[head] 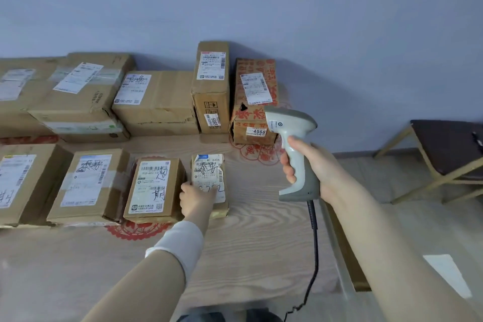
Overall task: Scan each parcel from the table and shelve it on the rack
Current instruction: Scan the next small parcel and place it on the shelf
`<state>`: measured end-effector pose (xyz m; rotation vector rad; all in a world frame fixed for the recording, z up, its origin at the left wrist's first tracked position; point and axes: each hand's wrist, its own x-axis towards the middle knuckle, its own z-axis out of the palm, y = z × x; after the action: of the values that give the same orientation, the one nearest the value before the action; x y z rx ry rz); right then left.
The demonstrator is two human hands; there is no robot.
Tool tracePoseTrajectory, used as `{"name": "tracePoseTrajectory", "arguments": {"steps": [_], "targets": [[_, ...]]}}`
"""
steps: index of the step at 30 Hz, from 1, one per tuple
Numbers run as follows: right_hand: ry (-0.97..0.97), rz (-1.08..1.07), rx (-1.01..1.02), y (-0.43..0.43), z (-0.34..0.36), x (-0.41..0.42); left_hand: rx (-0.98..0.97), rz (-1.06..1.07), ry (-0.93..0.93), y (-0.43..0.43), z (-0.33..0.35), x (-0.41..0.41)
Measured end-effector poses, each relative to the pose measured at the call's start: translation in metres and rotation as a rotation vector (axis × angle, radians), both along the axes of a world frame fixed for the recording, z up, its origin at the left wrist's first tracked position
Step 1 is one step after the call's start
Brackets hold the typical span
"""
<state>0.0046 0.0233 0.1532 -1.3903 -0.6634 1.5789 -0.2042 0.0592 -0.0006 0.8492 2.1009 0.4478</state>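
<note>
A small flat parcel (209,172) with a white label and handwriting lies on the wooden table (261,243), at the right end of the front row. My left hand (196,200) lies on its near left corner, thumb along its left edge and fingers curled over the label. My right hand (311,167) grips the handle of a grey barcode scanner (292,138), held upright to the right of the parcel, its head pointing left. The scanner's black cable (315,256) hangs down over the table. No rack is in view.
Several cardboard parcels stand in two rows: a labelled box (154,188) just left of my left hand, an upright box (211,86) and a red-printed box (254,102) at the back. A dark-topped stool (449,149) stands right of the table.
</note>
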Motion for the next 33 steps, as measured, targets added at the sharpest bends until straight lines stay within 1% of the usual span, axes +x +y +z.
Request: {"name": "tracePoseTrajectory", "arguments": {"steps": [5, 8, 11, 13, 16, 20, 22, 24, 26, 28, 31, 33], "targets": [[0.043, 0.062, -0.066, 0.014, -0.018, 0.014, -0.079, -0.114, 0.234, -0.003, 0.013, 0.036], [0.055, 0.092, -0.059, 0.019, -0.025, 0.018, -0.086, -0.133, 0.236, -0.004, 0.01, 0.045], [0.051, 0.107, -0.073, 0.023, -0.031, 0.019, -0.093, -0.097, 0.112, -0.003, 0.0, 0.037], [0.051, 0.111, -0.087, 0.023, -0.034, 0.017, -0.112, -0.07, -0.036, -0.001, -0.004, 0.027], [0.054, 0.13, -0.099, 0.025, -0.034, 0.012, -0.145, 0.025, -0.255, -0.001, -0.005, 0.017], [0.038, 0.159, -0.092, 0.026, -0.03, 0.002, -0.16, 0.111, -0.347, -0.007, -0.004, 0.007], [0.011, 0.162, -0.085, 0.022, -0.026, -0.002, -0.121, 0.155, -0.39, -0.012, -0.002, 0.002], [-0.013, 0.155, -0.073, 0.018, -0.018, -0.005, -0.06, 0.185, -0.473, -0.016, 0.007, 0.0], [-0.016, 0.136, -0.042, 0.015, -0.005, -0.007, 0.022, 0.179, -0.548, -0.014, 0.025, 0.0], [-0.01, 0.113, -0.001, 0.013, 0.013, -0.008, 0.117, 0.139, -0.617, -0.007, 0.048, 0.002], [0.013, 0.069, 0.071, 0.012, 0.046, -0.011, 0.227, 0.036, -0.66, 0.007, 0.086, 0.007], [-0.006, 0.062, 0.14, 0.012, 0.065, -0.013, 0.295, -0.026, -0.697, 0.017, 0.111, 0.011]]}}
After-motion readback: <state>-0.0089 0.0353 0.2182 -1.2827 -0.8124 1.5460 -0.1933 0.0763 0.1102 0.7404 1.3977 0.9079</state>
